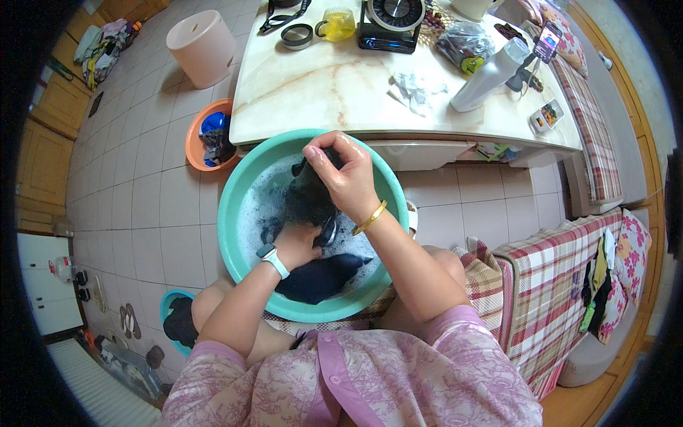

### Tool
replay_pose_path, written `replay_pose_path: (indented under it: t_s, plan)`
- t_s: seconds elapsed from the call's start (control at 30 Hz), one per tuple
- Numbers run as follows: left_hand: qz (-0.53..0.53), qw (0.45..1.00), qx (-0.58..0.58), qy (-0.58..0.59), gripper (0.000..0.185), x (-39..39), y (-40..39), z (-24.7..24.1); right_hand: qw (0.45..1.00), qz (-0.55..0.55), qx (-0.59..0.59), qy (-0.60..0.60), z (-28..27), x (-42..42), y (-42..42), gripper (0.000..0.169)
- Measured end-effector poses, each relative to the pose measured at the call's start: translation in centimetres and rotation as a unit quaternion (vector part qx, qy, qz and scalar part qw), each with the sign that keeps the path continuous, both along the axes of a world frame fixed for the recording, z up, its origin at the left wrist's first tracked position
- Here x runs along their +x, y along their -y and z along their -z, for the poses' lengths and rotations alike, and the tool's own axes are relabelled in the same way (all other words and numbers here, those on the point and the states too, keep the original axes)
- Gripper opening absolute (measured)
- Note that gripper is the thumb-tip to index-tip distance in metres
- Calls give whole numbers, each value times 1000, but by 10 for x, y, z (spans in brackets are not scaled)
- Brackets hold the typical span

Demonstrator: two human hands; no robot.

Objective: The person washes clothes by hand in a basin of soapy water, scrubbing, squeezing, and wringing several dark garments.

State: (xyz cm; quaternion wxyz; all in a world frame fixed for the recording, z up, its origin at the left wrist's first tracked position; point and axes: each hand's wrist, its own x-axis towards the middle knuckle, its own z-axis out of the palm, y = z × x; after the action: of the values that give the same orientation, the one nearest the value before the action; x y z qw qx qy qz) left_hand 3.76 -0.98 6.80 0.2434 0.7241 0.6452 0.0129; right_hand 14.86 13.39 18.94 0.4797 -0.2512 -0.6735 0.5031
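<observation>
A round green plastic basin (230, 235) with sudsy water stands before me, holding dark wet cloth (309, 200). My left hand (299, 243), with a watch on its wrist, is down in the basin, closed on the cloth, its fingertips partly hidden. Above the far part of the basin is my right hand (344, 168), wet, with fingers curled and a gold bangle (370, 218) on the wrist. Black cloth shows just behind its fingers; whether they grip it is not clear. Another dark navy cloth piece (323, 277) floats in the suds at the near side.
A marble-topped table (299, 91) borders the basin's far side, bearing a white bottle (488, 77), crumpled tissue (416, 92) and a glass mug (339, 25). An orange basin (195, 155) with clothes is to the left. A blue basin (166, 307) sits by my left leg. A plaid-covered sofa (555, 267) lies right.
</observation>
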Motion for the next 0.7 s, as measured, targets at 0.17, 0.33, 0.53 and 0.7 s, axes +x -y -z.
replay_pose_path:
  t_s: [0.17,0.33,0.53,0.7]
  plan:
    - [41,998,-40,37,35,14,10,-9,994,-88,-67,-23,1,-7,9,16]
    - [67,992,-90,64,36,27,12,-25,977,-171,-130,-7,25,-12,9,19]
    - [18,987,-111,112,41,22,9,-41,960,-104,-65,253,68,-1,-8,20]
    - [-159,968,130,146,39,-4,-9,-42,915,-53,29,400,95,4,-4,18]
